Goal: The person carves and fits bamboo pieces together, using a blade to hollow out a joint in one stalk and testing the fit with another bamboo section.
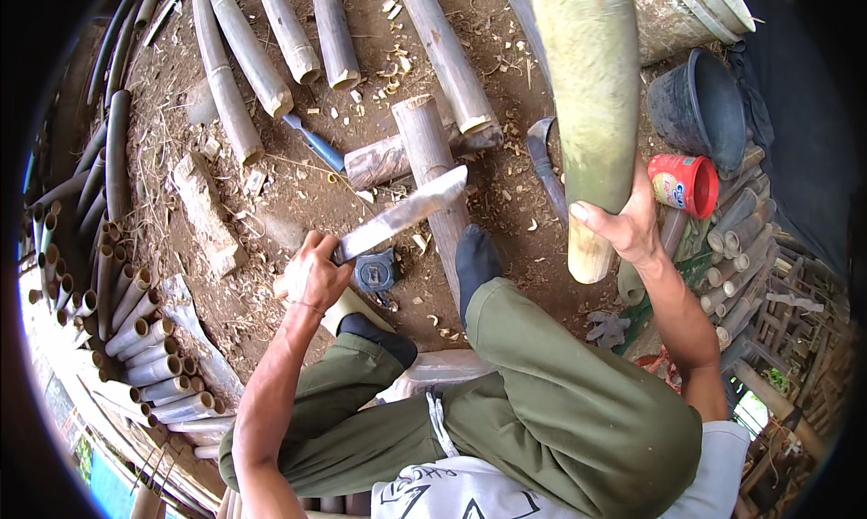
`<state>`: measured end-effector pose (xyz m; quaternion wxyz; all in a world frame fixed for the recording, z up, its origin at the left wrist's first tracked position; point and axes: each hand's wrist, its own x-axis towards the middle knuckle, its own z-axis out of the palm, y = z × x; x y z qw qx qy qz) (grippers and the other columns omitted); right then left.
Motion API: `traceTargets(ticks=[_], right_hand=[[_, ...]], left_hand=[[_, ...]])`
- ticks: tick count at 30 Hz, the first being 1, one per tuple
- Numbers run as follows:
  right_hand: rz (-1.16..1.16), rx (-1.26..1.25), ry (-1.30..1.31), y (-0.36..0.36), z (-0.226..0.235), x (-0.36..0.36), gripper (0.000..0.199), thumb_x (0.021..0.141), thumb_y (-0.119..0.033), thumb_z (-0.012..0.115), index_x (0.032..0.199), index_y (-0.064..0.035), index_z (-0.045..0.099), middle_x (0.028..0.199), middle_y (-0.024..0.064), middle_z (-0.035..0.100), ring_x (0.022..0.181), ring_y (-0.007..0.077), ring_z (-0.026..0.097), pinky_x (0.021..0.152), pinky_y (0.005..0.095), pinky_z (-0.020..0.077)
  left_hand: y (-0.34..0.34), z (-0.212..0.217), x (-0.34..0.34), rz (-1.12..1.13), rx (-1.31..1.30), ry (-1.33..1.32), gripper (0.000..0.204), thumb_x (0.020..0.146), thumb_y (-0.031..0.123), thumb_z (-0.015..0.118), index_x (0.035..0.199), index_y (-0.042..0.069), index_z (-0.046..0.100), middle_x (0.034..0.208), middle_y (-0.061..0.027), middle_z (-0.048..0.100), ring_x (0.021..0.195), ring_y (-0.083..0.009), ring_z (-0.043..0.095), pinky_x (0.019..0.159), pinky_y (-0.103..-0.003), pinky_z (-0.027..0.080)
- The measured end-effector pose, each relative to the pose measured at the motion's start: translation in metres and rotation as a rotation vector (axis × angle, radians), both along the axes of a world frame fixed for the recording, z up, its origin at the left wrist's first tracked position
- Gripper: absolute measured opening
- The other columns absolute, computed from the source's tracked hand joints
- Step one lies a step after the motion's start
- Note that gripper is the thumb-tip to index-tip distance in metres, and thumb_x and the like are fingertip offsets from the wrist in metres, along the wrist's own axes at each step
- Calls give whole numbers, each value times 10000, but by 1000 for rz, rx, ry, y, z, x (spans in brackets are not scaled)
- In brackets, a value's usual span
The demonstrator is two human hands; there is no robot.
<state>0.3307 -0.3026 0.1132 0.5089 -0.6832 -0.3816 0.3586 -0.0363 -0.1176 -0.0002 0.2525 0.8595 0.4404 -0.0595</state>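
My left hand (313,275) is closed around the handle of a machete (402,215), its broad blade angled up to the right. In my right hand (629,223) is a thick green bamboo pole (596,113), gripped near its pale, shaved lower end; its upper part runs out of view at the top. Between them a grey bamboo piece (423,144) leans across a short log (375,162), my dark-socked foot (477,257) against its near part. A dark tape measure (376,273) lies close to my left hand. To the left of the pole rests a curved knife (545,169).
Several cut bamboo poles (244,54) lie across the far ground, a blue-handled tool (316,145) near their ends. A chopped wood block (209,214) lies left. At right stand a red tub (684,184), a black bucket (710,99) and stacked bamboo (745,248); more bamboo (149,356) is piled left.
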Motion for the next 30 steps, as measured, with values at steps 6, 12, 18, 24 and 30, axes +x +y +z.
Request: traceTargets(ticks=[6, 12, 18, 24, 30], right_hand=[[83, -23, -42, 1, -5, -4, 834, 698, -156, 793, 1397, 26, 377, 1249, 122, 546, 1139, 201, 536, 1007, 352, 422], [113, -61, -75, 1, -6, -2, 892, 687, -150, 793, 1431, 36, 337, 1291, 136, 527, 1185, 219, 520, 1037, 359, 403], [123, -113, -82, 5, -4, -4, 892, 691, -177, 797, 1430, 31, 343, 1295, 119, 539, 1196, 196, 516, 1034, 329, 395], [427, 32, -597, 9, -9, -21, 928, 651, -200, 848, 1420, 32, 383, 1233, 226, 595, 1069, 328, 654, 918, 395, 563], [1098, 518, -1214, 52, -41, 8, 491, 750, -176, 695, 1225, -154, 573, 949, 84, 577, 764, 229, 617, 657, 363, 558]], left_hand=[[-2, -14, -7, -212, 32, 100, 193, 718, 213, 722, 820, 70, 642, 855, -87, 578, 791, -319, 631, 690, -439, 524], [2, -20, -9, -226, 3, 147, 228, 730, 249, 730, 853, 86, 629, 853, -98, 569, 799, -324, 652, 698, -451, 533], [4, -18, -10, -232, -11, 151, 232, 739, 271, 724, 852, 90, 633, 850, -101, 570, 796, -328, 652, 699, -461, 532], [16, -24, 0, -202, -152, 379, 239, 749, 306, 695, 815, 78, 680, 839, -125, 645, 775, -341, 666, 702, -460, 540], [31, -25, 6, -237, -101, 305, 228, 716, 246, 659, 841, 63, 713, 876, -186, 699, 826, -366, 689, 771, -478, 549]])
